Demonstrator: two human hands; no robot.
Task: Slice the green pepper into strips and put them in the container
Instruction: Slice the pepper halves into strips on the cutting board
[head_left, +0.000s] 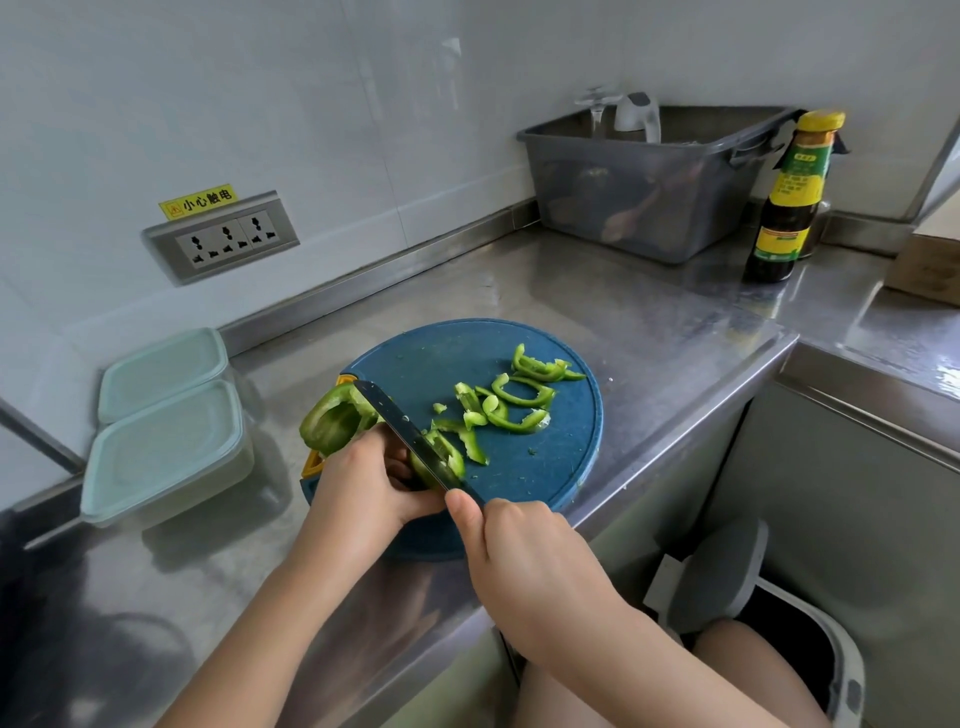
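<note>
1. Gripping the green pepper (332, 423), the left hand (363, 488) is pinning it at the left edge of the blue cutting board (545, 467).
2. Clenching the knife (410, 431), the right hand (524, 561) is lying the blade across the pepper.
3. Cut strips (514, 400) are lying on the board; two lidded containers (166, 410) are sitting on the counter well to its left.

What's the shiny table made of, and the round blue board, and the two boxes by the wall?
The counter looks like brushed stainless steel: grey, with blurry reflections. The cutting board seems to be matte plastic, an even blue with fine scuffs. The two containers look like cloudy, see-through plastic with pale green lids, both closed.
</note>
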